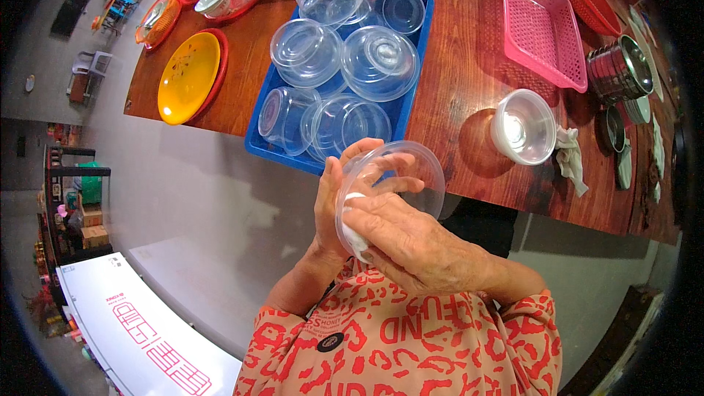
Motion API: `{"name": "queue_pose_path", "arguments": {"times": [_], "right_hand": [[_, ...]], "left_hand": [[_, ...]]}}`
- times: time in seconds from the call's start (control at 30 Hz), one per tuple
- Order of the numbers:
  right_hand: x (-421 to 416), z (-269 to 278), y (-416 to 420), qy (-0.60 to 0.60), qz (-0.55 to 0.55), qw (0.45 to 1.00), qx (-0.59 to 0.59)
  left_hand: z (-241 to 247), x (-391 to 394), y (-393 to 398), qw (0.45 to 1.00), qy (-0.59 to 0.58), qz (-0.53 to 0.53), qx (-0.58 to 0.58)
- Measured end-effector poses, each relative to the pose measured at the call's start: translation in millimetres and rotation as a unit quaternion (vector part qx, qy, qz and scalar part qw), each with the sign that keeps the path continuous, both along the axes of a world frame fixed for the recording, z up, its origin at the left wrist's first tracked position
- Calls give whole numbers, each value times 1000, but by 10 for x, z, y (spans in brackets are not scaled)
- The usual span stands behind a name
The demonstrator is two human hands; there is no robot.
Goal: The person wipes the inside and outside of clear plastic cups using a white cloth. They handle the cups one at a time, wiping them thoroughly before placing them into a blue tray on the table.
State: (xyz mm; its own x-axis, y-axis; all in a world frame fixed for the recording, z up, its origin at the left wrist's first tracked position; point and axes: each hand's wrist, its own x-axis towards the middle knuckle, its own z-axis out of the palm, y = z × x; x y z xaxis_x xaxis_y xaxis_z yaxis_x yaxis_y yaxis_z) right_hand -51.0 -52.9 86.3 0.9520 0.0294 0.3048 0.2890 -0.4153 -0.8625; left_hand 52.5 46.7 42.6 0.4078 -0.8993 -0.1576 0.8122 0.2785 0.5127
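Note:
My left hand (328, 203) holds a clear round plastic container (430, 176) from behind, and its fingers show through the plastic. Pinched in my right hand (412, 242) is a wad of white cloth or tissue (353, 228), pressed against the container near the rim on the left. Just beyond both hands, a blue plastic tray (257, 140) holds several clear plastic bowls (379, 60), most of them upside down and some overlapping. To the right, a stack of clear bowls (525, 127) stands on the wooden table (456, 27).
Right of the tray are a pink perforated basket (542, 27), a metal canister (619, 69) and a crumpled white cloth (572, 159). On the left lie a yellow plate (190, 78) and a red tray of cups (236, 8). The table's near edge runs just beyond my hands.

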Motion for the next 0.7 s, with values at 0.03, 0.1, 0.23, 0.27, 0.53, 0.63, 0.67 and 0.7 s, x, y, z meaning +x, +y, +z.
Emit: {"name": "queue_pose_path", "arguments": {"times": [0.03, 0.1, 0.23, 0.27, 0.53, 0.63, 0.67, 0.7], "right_hand": [[-11, -1, -24, 11, 15, 1000, -19], [-56, -19, -73, 8, 31, 997, -74], [-104, -81, -171, -55, 20, 982, -179], [-123, -93, -196, -51, 13, 975, -217], [-59, -161, -353, -129, -144, 908, -372], [16, -256, -435, -185, -177, 885, -388], [6, -275, -422, -172, -182, 884, -396], [10, -281, -402, -162, -184, 883, -401]], "left_hand": [[-20, 17, 11, 1000, -10, -8, 4], [-58, 52, 37, 999, -32, -24, 12], [-77, 52, 45, 999, -5, -9, 37], [-74, 59, 47, 999, -10, -8, 47], [7, 67, 84, 993, -29, -15, 116], [105, 28, 46, 991, -32, -21, 127], [116, 21, 30, 990, -34, -19, 134], [126, 25, 33, 989, -37, -11, 142]]}}
